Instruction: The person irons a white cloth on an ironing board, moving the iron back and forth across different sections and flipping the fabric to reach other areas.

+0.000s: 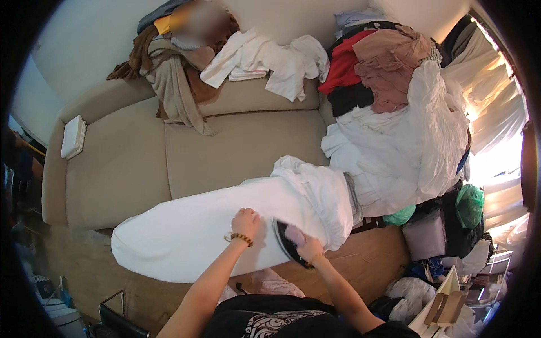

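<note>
A white cloth (181,228) is drawn over an ironing board in front of me and bunched towards its right end. My right hand (309,249) is closed around the handle of a clothes iron (287,243), which stands on the cloth near the board's close edge. To the left of the iron, my left hand (246,223) rests on the cloth with its fingers curled. Whether it pinches any fabric cannot be told. A beaded bracelet is on the left wrist.
Behind the board is a beige sofa (245,135) with clothes over its backrest. White fabric (380,156) is heaped at the right, beside a red garment (348,63). Bags and an open cardboard box (444,308) lie at lower right; a black chair (120,321) stands at lower left.
</note>
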Demonstrator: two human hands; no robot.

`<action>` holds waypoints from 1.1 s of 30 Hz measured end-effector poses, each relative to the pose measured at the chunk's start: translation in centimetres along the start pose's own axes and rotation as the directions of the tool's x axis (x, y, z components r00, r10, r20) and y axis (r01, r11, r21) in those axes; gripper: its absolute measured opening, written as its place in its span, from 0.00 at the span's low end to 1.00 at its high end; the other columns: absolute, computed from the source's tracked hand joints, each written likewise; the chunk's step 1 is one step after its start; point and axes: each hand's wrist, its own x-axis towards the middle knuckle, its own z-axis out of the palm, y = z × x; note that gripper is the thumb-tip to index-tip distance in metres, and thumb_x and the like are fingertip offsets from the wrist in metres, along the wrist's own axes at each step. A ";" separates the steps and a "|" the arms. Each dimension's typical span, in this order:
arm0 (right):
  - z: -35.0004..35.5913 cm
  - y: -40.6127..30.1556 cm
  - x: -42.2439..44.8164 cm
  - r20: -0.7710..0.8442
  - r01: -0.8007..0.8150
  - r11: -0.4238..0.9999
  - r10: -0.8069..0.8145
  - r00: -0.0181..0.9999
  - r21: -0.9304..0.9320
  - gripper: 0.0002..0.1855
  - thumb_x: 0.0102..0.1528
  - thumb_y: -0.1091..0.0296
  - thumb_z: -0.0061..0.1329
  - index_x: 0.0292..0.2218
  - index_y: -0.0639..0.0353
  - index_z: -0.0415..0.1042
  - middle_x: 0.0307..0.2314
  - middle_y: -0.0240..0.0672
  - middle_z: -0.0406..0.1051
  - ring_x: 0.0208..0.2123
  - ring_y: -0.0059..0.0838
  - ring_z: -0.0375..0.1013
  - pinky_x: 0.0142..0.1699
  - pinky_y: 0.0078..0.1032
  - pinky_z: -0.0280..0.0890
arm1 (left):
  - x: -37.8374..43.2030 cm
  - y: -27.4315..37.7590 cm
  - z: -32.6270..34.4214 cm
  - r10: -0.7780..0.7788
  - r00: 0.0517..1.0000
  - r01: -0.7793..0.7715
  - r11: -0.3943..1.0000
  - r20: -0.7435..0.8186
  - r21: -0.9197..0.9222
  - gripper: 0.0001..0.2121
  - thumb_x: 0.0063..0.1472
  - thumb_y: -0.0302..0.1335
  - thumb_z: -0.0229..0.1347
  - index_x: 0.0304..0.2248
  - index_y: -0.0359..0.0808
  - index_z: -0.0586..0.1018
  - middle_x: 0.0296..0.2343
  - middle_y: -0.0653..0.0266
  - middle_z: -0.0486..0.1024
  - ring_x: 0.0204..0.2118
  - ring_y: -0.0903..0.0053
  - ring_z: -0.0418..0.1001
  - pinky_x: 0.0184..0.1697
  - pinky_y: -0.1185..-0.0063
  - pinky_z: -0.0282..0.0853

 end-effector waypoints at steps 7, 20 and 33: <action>-11.7 12.4 -7.1 0.027 -0.226 0.974 0.225 0.974 0.023 0.23 0.34 0.65 0.49 0.35 0.64 0.72 0.29 0.53 0.72 0.35 0.52 0.71 0.41 0.35 0.65 | 1.5 11.1 6.1 -0.004 0.860 -0.142 0.958 0.510 0.248 0.22 0.54 0.44 0.50 0.45 0.39 0.72 0.45 0.56 0.69 0.42 0.65 0.71 0.44 0.67 0.66; -18.5 24.2 6.4 -0.431 -0.215 0.976 0.203 0.879 0.022 0.21 0.34 0.74 0.45 0.35 0.65 0.71 0.17 0.43 0.70 0.14 0.32 0.70 0.20 0.27 0.65 | 6.2 16.3 15.7 0.533 0.646 -0.738 0.619 0.546 0.269 0.13 0.54 0.28 0.45 0.40 0.43 0.73 0.35 0.71 0.71 0.41 0.72 0.66 0.50 0.68 0.53; -16.5 20.1 17.2 -0.180 -0.255 0.893 0.339 0.924 0.370 0.25 0.39 0.78 0.45 0.43 0.66 0.66 0.16 0.37 0.67 0.11 0.26 0.64 0.15 0.25 0.60 | -11.6 8.8 -7.6 0.641 0.731 -0.409 0.685 0.233 -0.602 0.25 0.38 0.13 0.47 0.41 0.35 0.72 0.36 0.61 0.69 0.45 0.63 0.62 0.51 0.68 0.55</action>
